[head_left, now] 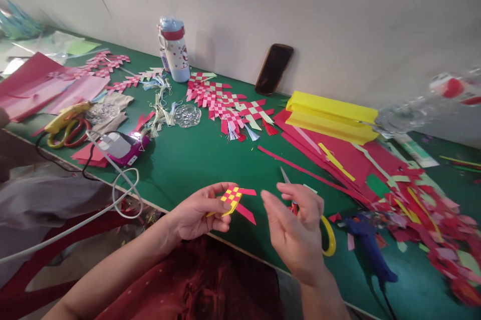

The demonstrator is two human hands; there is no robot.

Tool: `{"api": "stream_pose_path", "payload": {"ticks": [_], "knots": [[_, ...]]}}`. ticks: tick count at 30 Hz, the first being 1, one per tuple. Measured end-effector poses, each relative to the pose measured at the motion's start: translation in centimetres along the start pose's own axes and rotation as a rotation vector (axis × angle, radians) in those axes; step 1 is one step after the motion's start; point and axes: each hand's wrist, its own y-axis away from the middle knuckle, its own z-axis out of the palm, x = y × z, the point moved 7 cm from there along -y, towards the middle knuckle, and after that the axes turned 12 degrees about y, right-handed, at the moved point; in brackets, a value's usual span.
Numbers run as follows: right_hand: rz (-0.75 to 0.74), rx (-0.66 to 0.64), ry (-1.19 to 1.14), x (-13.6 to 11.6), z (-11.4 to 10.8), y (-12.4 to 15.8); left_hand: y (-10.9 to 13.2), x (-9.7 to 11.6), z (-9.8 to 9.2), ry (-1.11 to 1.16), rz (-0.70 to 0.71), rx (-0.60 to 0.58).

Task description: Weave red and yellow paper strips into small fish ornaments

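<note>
My left hand (203, 212) pinches a small woven paper fish (232, 195) between thumb and fingers, over the table's near edge. Its body is a red and yellow checkerboard, with red strip ends pointing right and yellow ends below. Just to the right, my right hand (296, 227) is raised with thumb and fingers apart, and nothing shows between them. Behind and below that hand lie scissors (329, 240) with a yellow handle; their blade tip points away from me and the middle is partly hidden.
Finished woven paper fish (221, 102) lie at the back beside a drink bottle (178, 57). A phone (274, 68) leans on the wall. To the right are yellow paper (330, 117), red scraps (432, 225) and a blue glue gun (370, 247). A white cable (124, 195) hangs at left.
</note>
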Motion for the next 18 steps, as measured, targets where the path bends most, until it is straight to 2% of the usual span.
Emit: {"api": "stream_pose_path", "payload": {"ticks": [4, 7, 10, 13, 15, 18], "knots": [[-0.219, -0.187, 0.07, -2.0, 1.2, -0.4, 0.2, -0.2, 0.2, -0.089, -0.025, 0.003], [-0.199, -0.17, 0.011, -2.2, 1.6, -0.4, 0.3, -0.2, 0.2, -0.166, -0.036, 0.016], [0.007, -0.115, -0.171, -1.0, 1.7, -0.2, 0.3, 0.7, -0.2, -0.223, 0.08, 0.041], [0.285, -0.163, -0.428, 0.3, 2.5, 0.3, 0.6, 2.2, -0.4, -0.243, 0.303, 0.025], [0.459, -0.237, -0.57, 0.7, 3.4, 0.9, 0.9, 2.6, 0.1, -0.284, 0.394, -0.061], [0.632, -0.348, -0.698, 0.6, 4.6, 1.7, 0.9, 1.9, 1.1, -0.358, 0.382, -0.186]]}}
